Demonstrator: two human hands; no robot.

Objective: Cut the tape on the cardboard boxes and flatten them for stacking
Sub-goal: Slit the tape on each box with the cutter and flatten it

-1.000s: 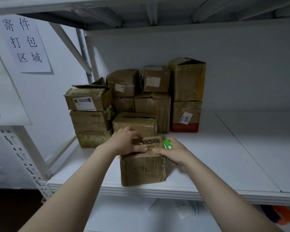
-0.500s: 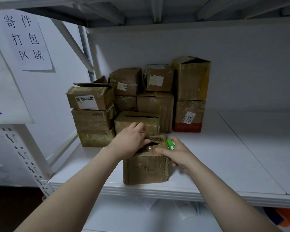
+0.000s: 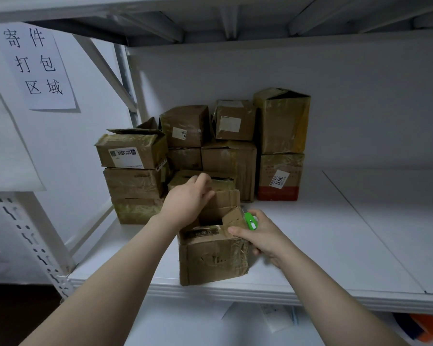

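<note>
box open, inside dark | left hand fingers curl on flap | right hand fingers grip cutter

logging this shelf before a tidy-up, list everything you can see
front box: 1, brown, shelf's front edge, top partly open
stacked boxes: about 10, brown, piled behind it at back left
knife: 1, green, in the right hand
shelf: 1, white, under the boxes
sign: 1, white with black characters, wall at upper left
orange item: 1, orange and dark, below the shelf at right, unclear what
left hand: 1, holds the front box's rear flap
right hand: 1, grips the knife, thumb on the box's right edge
</note>
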